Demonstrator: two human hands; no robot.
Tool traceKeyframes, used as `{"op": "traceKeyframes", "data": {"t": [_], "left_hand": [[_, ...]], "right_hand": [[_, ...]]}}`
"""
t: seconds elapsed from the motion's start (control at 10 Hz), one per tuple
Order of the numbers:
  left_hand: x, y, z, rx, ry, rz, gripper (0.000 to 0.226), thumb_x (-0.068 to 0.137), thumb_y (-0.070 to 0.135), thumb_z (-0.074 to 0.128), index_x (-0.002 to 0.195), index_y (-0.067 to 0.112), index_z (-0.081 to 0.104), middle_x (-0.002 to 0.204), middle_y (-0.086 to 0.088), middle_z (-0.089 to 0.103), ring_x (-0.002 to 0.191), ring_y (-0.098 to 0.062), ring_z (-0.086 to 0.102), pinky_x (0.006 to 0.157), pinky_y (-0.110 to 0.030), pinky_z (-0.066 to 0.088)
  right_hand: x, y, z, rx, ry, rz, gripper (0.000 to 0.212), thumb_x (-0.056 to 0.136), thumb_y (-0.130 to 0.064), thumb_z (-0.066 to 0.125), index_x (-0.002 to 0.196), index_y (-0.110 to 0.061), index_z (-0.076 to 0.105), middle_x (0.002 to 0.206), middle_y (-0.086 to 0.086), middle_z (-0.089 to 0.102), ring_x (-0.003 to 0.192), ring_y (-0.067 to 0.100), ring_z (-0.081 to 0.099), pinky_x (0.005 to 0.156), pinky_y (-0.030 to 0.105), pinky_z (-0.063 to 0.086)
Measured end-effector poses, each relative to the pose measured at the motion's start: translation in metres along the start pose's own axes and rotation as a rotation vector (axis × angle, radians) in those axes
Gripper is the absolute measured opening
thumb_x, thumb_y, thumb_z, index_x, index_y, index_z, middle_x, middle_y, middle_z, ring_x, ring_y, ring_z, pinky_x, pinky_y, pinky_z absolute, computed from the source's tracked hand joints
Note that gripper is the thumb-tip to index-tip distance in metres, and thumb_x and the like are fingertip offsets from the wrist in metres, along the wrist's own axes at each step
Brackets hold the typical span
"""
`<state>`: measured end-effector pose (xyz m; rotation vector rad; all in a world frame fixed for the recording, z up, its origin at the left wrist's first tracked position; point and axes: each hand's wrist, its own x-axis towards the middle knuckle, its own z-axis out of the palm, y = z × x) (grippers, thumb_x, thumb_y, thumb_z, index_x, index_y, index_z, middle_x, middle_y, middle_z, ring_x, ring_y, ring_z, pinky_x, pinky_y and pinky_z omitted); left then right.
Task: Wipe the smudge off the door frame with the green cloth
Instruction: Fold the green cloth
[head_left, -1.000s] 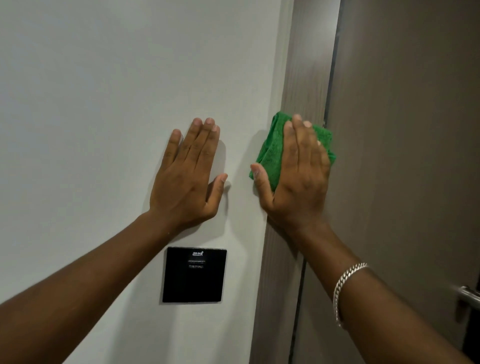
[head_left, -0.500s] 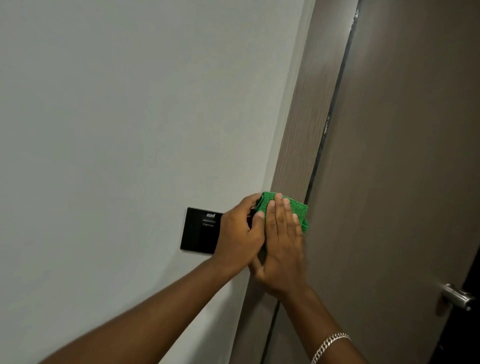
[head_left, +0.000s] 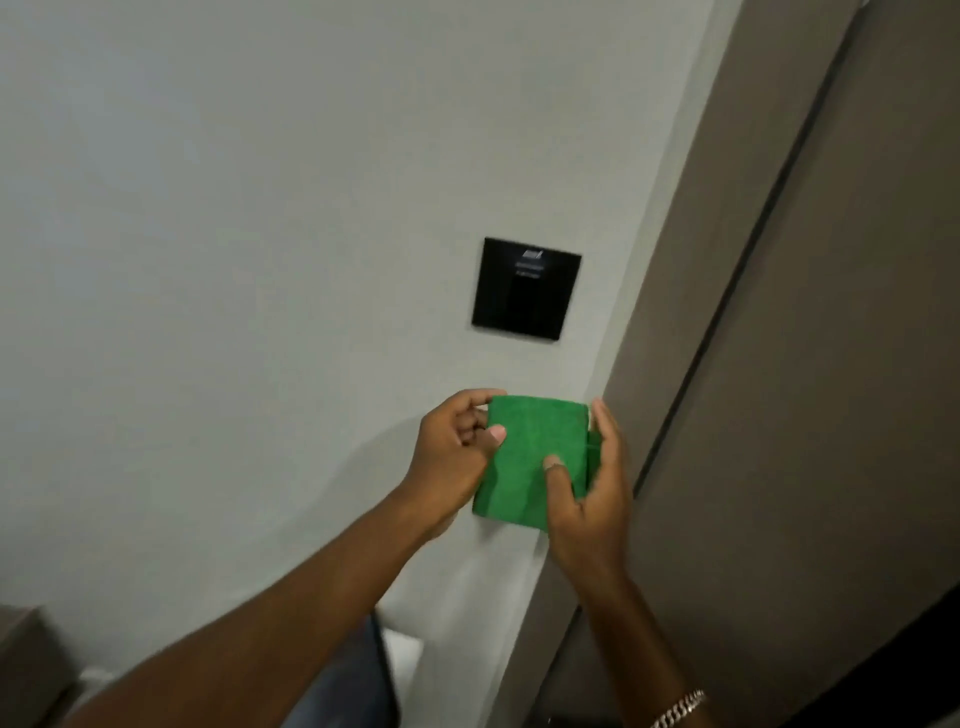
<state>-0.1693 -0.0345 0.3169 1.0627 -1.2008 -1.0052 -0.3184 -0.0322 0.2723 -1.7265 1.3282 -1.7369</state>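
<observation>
The green cloth (head_left: 524, 457) is folded into a flat rectangle and held in front of the wall, away from the surface. My left hand (head_left: 457, 447) pinches its left edge between thumb and fingers. My right hand (head_left: 587, 483) grips its right side, thumb on the front. The brown door frame (head_left: 691, 291) runs diagonally just right of the cloth. No smudge shows on the visible part of the frame.
A black square wall panel (head_left: 525, 289) sits on the grey wall above the cloth. The brown door (head_left: 831, 364) fills the right side. A low brown piece of furniture (head_left: 26, 665) shows at the bottom left.
The cloth has come off the door frame and moved down below the black panel. Both hands now hold it by its sides. The view has tilted downward.
</observation>
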Motion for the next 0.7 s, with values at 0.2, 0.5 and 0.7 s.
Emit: {"op": "traceKeyframes", "data": {"t": [0.2, 0.5, 0.7], "left_hand": [[-0.050, -0.106, -0.089, -0.032, 0.244, -0.275, 0.032, 0.087, -0.009, 0.062, 0.112, 0.009, 0.067, 0.079, -0.001, 0.075, 0.072, -0.009, 0.073, 0.064, -0.023, 0.061], [-0.110, -0.278, -0.176, 0.079, 0.343, -0.750, 0.051, 0.089, -0.015, 0.054, 0.135, 0.005, 0.054, 0.114, -0.014, 0.070, 0.105, -0.027, 0.069, 0.094, -0.047, 0.057], [-0.129, -0.328, -0.195, 0.228, 0.054, -0.815, 0.057, 0.086, -0.022, 0.041, 0.132, 0.012, 0.052, 0.115, 0.000, 0.070, 0.090, 0.002, 0.071, 0.073, -0.018, 0.058]], "right_hand": [[-0.084, 0.057, 0.081, 0.190, -0.262, 0.542, 0.079, 0.085, 0.001, 0.071, 0.145, -0.032, 0.033, 0.097, -0.009, 0.071, 0.086, 0.006, 0.073, 0.068, 0.019, 0.057], [-0.210, 0.168, 0.191, -0.100, -0.557, 0.938, 0.078, 0.083, -0.010, 0.074, 0.148, -0.022, 0.032, 0.096, -0.004, 0.063, 0.077, 0.000, 0.058, 0.047, 0.005, 0.042], [-0.245, 0.200, 0.217, -0.189, -0.601, 0.879, 0.066, 0.082, -0.001, 0.070, 0.141, -0.017, 0.045, 0.117, 0.007, 0.067, 0.104, 0.024, 0.066, 0.076, 0.012, 0.048]]}}
